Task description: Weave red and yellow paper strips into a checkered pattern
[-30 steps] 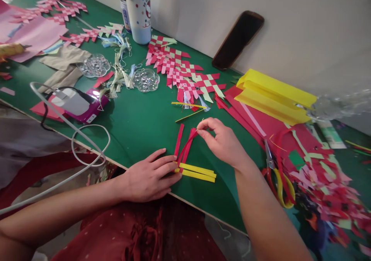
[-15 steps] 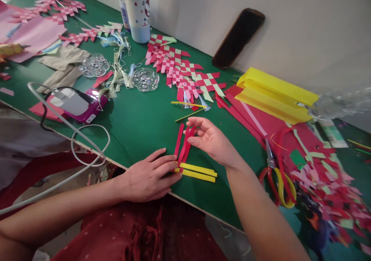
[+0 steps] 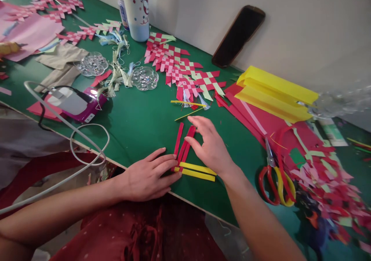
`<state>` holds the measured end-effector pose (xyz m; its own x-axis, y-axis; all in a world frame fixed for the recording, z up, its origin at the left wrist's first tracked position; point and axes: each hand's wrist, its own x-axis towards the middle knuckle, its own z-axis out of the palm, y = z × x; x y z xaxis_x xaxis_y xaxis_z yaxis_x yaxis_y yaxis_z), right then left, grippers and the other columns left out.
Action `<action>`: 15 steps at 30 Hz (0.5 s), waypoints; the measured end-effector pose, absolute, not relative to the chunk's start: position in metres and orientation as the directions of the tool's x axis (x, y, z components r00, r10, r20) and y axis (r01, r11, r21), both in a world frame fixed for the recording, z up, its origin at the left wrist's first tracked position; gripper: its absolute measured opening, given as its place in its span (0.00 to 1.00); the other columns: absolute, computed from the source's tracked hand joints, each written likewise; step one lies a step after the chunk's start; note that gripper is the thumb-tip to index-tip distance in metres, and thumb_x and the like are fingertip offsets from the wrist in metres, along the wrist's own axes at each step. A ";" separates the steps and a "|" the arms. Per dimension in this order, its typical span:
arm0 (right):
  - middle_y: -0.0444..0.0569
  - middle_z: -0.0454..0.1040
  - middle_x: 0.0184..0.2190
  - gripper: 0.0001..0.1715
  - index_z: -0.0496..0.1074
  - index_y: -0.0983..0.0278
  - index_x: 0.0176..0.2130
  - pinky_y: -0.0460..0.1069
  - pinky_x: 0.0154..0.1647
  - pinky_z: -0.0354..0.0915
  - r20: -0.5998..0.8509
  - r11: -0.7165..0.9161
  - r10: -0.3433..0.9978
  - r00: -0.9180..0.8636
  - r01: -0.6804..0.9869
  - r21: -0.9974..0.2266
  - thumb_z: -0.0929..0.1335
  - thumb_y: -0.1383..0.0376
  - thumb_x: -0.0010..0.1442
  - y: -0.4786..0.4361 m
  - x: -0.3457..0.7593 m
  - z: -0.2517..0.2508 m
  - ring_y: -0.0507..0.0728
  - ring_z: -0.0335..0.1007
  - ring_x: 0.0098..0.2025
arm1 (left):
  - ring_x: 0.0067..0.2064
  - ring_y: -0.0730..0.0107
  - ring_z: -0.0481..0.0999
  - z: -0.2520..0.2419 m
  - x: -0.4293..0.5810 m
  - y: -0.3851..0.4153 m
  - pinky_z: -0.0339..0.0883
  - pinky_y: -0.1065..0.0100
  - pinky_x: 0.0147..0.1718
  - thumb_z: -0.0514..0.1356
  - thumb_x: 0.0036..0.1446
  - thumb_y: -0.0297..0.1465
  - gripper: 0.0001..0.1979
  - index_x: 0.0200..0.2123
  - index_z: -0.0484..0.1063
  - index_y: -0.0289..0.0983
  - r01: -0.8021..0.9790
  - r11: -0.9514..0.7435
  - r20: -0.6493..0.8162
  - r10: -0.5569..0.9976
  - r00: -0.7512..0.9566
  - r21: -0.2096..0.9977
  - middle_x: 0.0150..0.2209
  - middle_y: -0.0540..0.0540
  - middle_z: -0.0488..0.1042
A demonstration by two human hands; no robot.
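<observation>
My green table point(image 3: 139, 126) is crowded. Near its front edge three red paper strips point(image 3: 179, 137) lie side by side, their near ends crossing two yellow strips point(image 3: 199, 171). Behind them spreads a row of woven red-and-white paper pieces point(image 3: 179, 66). To my right lie red sheets point(image 3: 261, 122), folded yellow paper point(image 3: 275, 93) on top of them, scissors point(image 3: 275, 183) and a heap of scraps point(image 3: 327, 183). To my left sit thread tassels point(image 3: 117, 72), a clear flower-shaped dish point(image 3: 146, 78), a purple device point(image 3: 77, 102) and pink paper point(image 3: 31, 31). A bottle point(image 3: 137, 12) stands at the back.
</observation>
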<state>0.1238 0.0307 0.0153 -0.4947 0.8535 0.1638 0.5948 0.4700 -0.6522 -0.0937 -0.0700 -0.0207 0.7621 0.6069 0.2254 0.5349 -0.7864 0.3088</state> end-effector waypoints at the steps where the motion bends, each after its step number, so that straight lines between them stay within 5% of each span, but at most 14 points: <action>1: 0.53 0.70 0.54 0.21 0.68 0.59 0.56 0.60 0.58 0.64 0.211 0.525 0.836 -0.506 0.630 -0.572 0.66 0.67 0.63 0.029 0.126 0.017 0.60 0.65 0.56 | 0.63 0.56 0.63 -0.021 -0.094 -0.070 0.49 0.48 0.66 0.57 0.62 0.35 0.22 0.59 0.66 0.39 0.534 -0.786 0.225 0.607 0.762 0.311 0.57 0.39 0.67; 5: 0.51 0.76 0.40 0.08 0.74 0.61 0.42 0.58 0.50 0.64 0.217 0.596 0.796 -0.564 0.669 -0.445 0.66 0.64 0.64 0.003 0.139 0.021 0.60 0.67 0.47 | 0.63 0.58 0.63 -0.020 -0.094 -0.070 0.48 0.49 0.67 0.56 0.64 0.35 0.20 0.59 0.66 0.40 0.533 -0.786 0.232 0.608 0.760 0.313 0.57 0.41 0.67; 11: 0.51 0.76 0.41 0.09 0.74 0.61 0.43 0.57 0.45 0.60 0.102 0.536 0.837 -0.538 0.768 -0.351 0.66 0.61 0.65 -0.044 0.144 0.010 0.61 0.66 0.45 | 0.63 0.57 0.63 -0.022 -0.094 -0.070 0.48 0.49 0.67 0.56 0.64 0.37 0.21 0.59 0.66 0.40 0.535 -0.785 0.225 0.609 0.761 0.313 0.57 0.42 0.68; 15: 0.51 0.76 0.41 0.08 0.74 0.59 0.41 0.56 0.45 0.59 0.075 0.482 0.866 -0.495 0.784 -0.391 0.66 0.60 0.65 -0.052 0.143 0.004 0.61 0.66 0.46 | 0.63 0.57 0.63 -0.023 -0.094 -0.070 0.47 0.48 0.67 0.56 0.64 0.37 0.21 0.59 0.66 0.40 0.540 -0.787 0.218 0.606 0.765 0.298 0.57 0.42 0.68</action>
<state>0.1427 -0.0524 0.0045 -0.4948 0.8658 0.0748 0.7841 0.4819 -0.3910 -0.0938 -0.0702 -0.0225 0.7647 0.6065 0.2176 0.5395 -0.7873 0.2984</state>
